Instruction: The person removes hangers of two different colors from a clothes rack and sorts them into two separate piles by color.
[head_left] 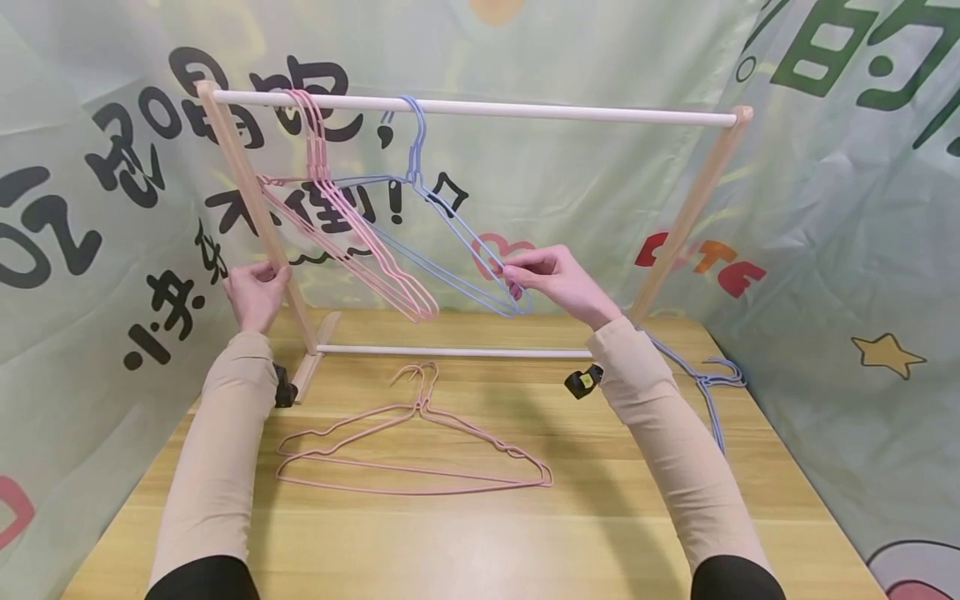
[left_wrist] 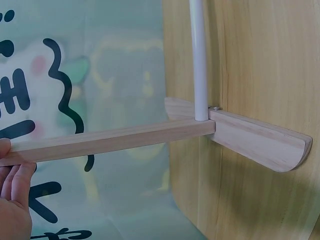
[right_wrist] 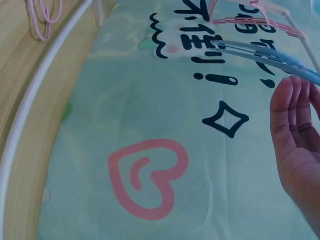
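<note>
My left hand (head_left: 257, 296) grips the left wooden upright (head_left: 251, 192) of a clothes rack, partway down. In the left wrist view, fingers and thumb lie on either side of that wooden upright (left_wrist: 120, 140). Blue clothes hangers (head_left: 415, 158) hang from the rack's white top rod (head_left: 562, 110). At their lower right corner my right hand (head_left: 558, 279) pinches them between thumb and fingers. The right wrist view shows the blue hangers (right_wrist: 280, 61) at the fingertips of the right hand (right_wrist: 300, 132). Several pink hangers (head_left: 318, 162) hang bunched on the rod, left of the blue ones.
Two overlapping pink hangers (head_left: 422, 406) lie on the wooden table (head_left: 450, 550) before the rack. More blue hangers (head_left: 705, 382) lie at the right, partly hidden by my right sleeve. A white lower rod (head_left: 450, 352) joins the rack's feet. Printed cloth (head_left: 585, 183) surrounds the table.
</note>
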